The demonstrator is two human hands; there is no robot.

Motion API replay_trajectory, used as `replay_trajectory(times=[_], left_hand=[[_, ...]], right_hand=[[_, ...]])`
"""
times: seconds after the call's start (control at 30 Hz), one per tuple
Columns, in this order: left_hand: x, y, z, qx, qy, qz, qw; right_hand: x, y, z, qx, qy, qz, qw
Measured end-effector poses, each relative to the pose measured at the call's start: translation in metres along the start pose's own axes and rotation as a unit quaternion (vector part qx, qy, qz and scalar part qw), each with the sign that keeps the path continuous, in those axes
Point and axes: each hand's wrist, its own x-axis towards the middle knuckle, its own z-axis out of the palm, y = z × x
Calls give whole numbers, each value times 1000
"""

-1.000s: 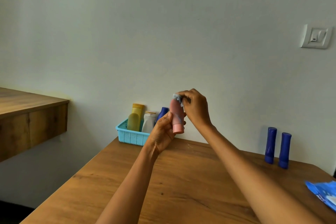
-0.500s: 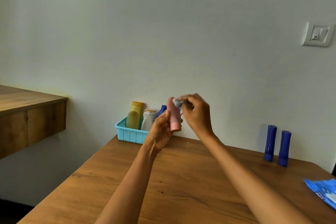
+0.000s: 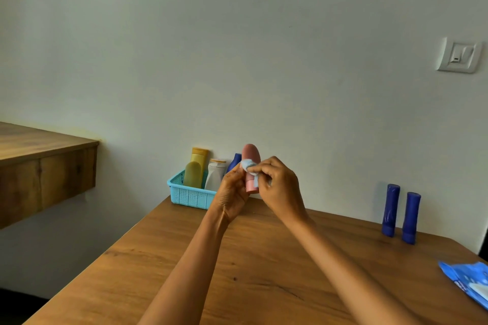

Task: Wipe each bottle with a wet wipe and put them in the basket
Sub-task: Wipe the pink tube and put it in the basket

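Pink bottle (image 3: 250, 157), perforated turquoise basket (image 3: 190, 196)

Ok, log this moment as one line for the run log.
step: wiping pink bottle | left hand: holds bottle | right hand: rubs wipe on it | basket: four bottles | waiting: two blue bottles

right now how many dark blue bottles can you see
3: two dark blue bottles stand side by side on the table at right; a third stands in the basket, mostly behind the hands. Others may be hidden.

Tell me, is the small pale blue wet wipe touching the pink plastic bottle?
Touching. The head view shows the right hand pressing the small pale blue wet wipe against the pink plastic bottle, with no gap; the left hand holds the bottle.
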Motion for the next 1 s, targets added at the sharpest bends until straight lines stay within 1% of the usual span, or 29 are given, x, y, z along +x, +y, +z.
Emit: replay_trajectory(times=[0.07,0.1,0.2,0.23,0.27,0.37,0.4,0.47,0.63,0.77,0.8,0.9,0.93,1.0], left_hand=[[-1,2,0,3,-7,-4,1000],[-1,3,1,3,-11,-5,1000],[-1,3,3,15,-20,-14,1000],[-2,2,2,20,-25,-24,999],[-2,1,4,24,-29,-30,999],[-2,1,8,14,-13,-16,1000],[-1,1,7,10,-2,-6,1000],[2,4,1,16,19,5,1000],[0,8,-5,58,28,9,998],[-1,11,-2,65,38,-3,997],[0,11,-1,57,44,-5,997],[0,16,6,33,45,-17,998],[1,17,9,35,36,-24,998],[1,16,13,54,15,-39,998]], right_hand=[[-2,2,-5,42,1,27,999],[1,4,-8,56,15,36,998],[22,9,-13,67,97,54,992],[30,10,-14,62,106,61,991],[37,10,-15,54,93,66,992],[45,7,-7,9,-20,47,999],[43,5,-2,-10,-47,37,998],[36,2,7,-26,-59,26,998],[12,-1,18,-1,11,42,999],[17,3,10,27,-14,91,995],[22,5,7,37,-4,109,993],[33,13,-2,91,86,144,982],[34,15,-2,91,101,144,980],[32,21,-1,89,102,149,979]])
